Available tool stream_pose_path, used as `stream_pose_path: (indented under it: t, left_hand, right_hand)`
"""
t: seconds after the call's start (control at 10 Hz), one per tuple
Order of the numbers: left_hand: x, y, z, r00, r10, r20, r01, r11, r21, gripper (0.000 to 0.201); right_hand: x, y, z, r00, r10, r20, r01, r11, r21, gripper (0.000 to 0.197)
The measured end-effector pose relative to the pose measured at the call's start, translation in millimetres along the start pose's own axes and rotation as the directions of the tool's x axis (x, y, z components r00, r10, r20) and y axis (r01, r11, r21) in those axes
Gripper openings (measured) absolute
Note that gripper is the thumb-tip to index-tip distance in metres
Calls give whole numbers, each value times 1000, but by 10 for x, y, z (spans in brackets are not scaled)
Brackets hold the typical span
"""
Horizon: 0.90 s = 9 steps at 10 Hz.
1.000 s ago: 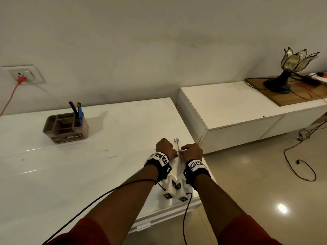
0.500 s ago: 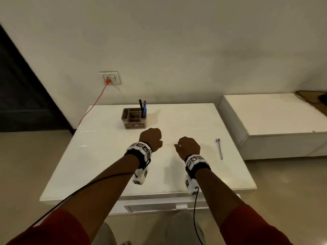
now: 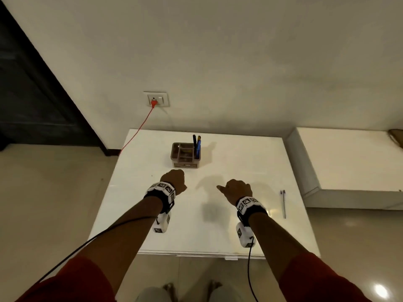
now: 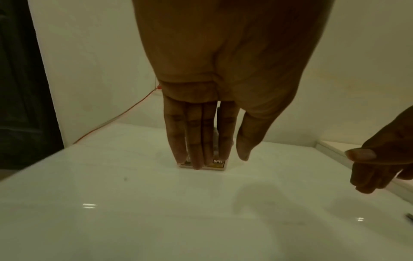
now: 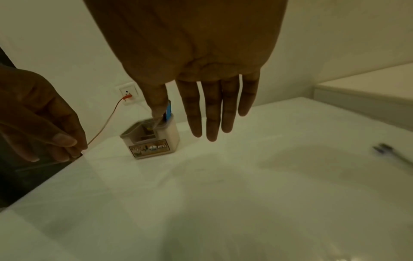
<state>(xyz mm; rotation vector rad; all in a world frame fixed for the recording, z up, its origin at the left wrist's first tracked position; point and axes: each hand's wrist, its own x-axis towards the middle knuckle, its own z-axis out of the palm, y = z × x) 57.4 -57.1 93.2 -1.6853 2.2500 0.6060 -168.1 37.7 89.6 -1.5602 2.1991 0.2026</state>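
A brown desk organiser (image 3: 185, 158) stands at the back of the white table (image 3: 239, 162), with a black and a blue pen (image 3: 197, 144) upright in its right compartment. Two pens lie side by side (image 3: 283, 203) near the table's right edge. My left hand (image 3: 173, 178) hovers in front of the organiser, fingers (image 4: 201, 132) straight and together, holding nothing. My right hand (image 3: 236, 189) hovers over the table's middle, fingers (image 5: 214, 109) straight and empty, left of the loose pens (image 5: 393, 153). The left wrist view shows the organiser (image 4: 218, 163) mostly hidden behind my fingers.
A wall socket (image 3: 156, 99) holds a red plug, and its red cable (image 3: 139, 129) runs down past the table's back left corner. A low white cabinet (image 3: 349, 162) adjoins the table on the right. A dark doorway (image 3: 32, 94) is at left.
One second ago both hands were together at the loose pens by the right edge. They have let go and moved left over the table, and the head view has pulled back.
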Motion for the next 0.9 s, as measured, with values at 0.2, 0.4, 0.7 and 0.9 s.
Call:
stream_pose_path:
  t: [0.2, 0.4, 0.7, 0.9]
  left_hand:
    - [-814, 395, -1963, 991, 35, -127, -34, 999, 10, 29]
    - [-1516, 734, -4318, 882, 150, -447, -130, 989, 75, 40]
    - [-2596, 1182, -7017, 373, 228, -899, -190, 968, 167, 51]
    - [-2992, 1253, -7680, 168, 240, -956, -185, 960, 208, 58]
  right_hand:
    - [-598, -387, -1726, 989, -33, -141, 31, 999, -17, 43]
    - [-1140, -914, -4046, 897, -98, -432, 111, 994, 6, 46]
    - [-2001, -1435, -6826, 448, -135, -884, 281, 960, -4, 60]
    - [-2373, -1571, -7547, 218, -161, -962, 308, 947, -88, 66]
